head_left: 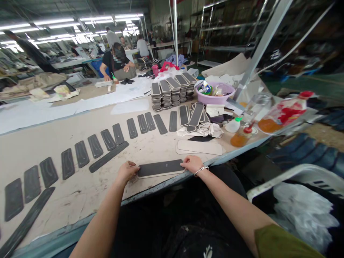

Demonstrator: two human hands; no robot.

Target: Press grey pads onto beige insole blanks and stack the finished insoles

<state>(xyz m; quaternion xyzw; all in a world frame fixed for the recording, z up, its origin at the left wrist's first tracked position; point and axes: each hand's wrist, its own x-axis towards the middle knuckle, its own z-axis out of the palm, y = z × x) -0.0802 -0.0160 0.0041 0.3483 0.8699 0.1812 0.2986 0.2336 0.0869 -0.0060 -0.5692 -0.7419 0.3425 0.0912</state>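
Note:
A long dark strip (160,168) lies over a pale backing piece at the table's near edge. My left hand (128,171) pinches its left end between thumb and fingers. At the opposite end, my right hand (192,163), with a bracelet on the wrist, pinches the corner. Beyond the hands, a row of dark glossy strips (95,146) curves across the table. A longer dark strip (109,156) lies slantwise beside them. Pale blank strips (199,147) rest just past my right hand.
Stacked strips (173,91) stand behind a loose pile (195,114). A purple basin (215,94), a bottle of orange liquid (241,137) and a green-capped bottle (233,124) are at right. A white chair (298,173) stands lower right. A person (116,62) works across the table.

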